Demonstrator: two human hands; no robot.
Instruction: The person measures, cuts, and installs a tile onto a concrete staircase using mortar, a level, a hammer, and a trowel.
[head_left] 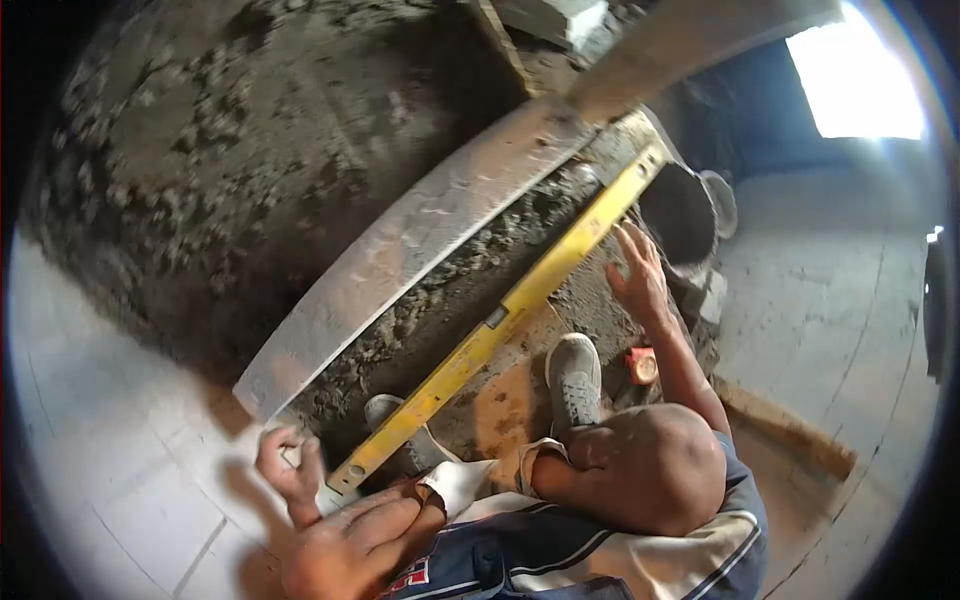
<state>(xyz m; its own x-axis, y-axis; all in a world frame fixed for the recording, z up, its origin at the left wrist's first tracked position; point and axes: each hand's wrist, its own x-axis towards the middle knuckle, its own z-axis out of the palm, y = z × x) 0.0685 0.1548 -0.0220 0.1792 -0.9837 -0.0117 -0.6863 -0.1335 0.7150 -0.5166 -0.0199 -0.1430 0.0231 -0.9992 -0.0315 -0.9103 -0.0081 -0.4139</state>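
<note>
A long yellow spirit level (480,338) lies diagonally across the view, from the lower left to the upper right. My left hand (290,472) is beside its lower end, thumb and fingers curved with a gap between them and nothing visible in it. Close to the upper end is my right hand (640,270), its fingers spread near the level's edge; whether they touch it is unclear. Beyond the level, a long grey board (410,245) runs roughly alongside over rough mortar (400,325).
A red tape measure (642,366) lies by my right forearm. My shoes (574,375) are below the level. A bucket (680,215) stands at the right, with a wood piece (790,430) lower down. Loose sand (220,150) fills the upper left.
</note>
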